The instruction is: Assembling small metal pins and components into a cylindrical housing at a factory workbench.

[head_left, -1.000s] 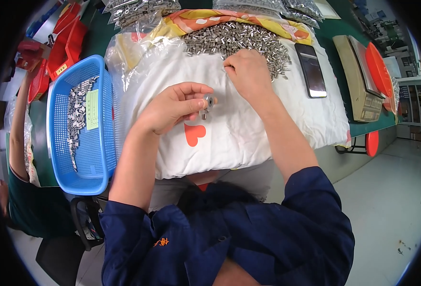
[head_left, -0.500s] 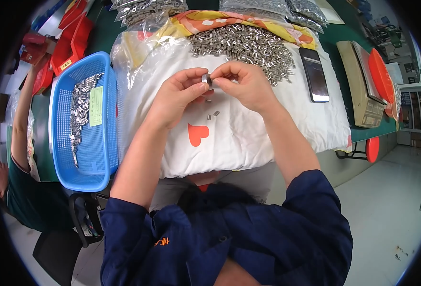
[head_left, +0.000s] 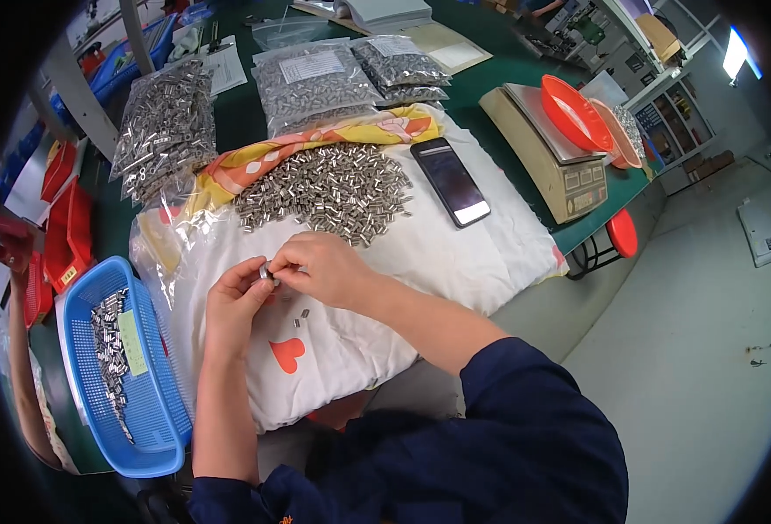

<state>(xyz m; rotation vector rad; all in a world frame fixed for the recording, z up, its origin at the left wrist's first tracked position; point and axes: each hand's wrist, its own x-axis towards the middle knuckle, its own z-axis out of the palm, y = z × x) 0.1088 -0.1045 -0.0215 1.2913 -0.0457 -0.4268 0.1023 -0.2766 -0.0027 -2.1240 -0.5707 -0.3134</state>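
Over the white cloth (head_left: 481, 279), my left hand (head_left: 235, 301) is closed, thumb and fingers pinching a small round silver metal piece, ring-like in outline (head_left: 265, 272). My right hand (head_left: 326, 267) meets it from the right with fingertips pressed together; whatever they pinch is too small or hidden to make out. Just beyond both hands lies a heap of short shiny metal sleeves (head_left: 333, 194). A couple of loose metal sleeves (head_left: 305, 313) rest nearer me, beside a red heart print (head_left: 287, 355) on the cloth.
At left stands a blue basket (head_left: 172, 437) partly filled with metal parts; a co-worker's arm (head_left: 24, 375) is beyond it. Bagged parts (head_left: 315, 83) lie behind the patterned cloth edge. A phone (head_left: 451, 182) and a scale (head_left: 560, 166) with a red tray (head_left: 576, 112) are at right.
The view has swung to the right and up, so everything sits further left and lower, and more bags show. Both hands keep together at the small round metal piece.
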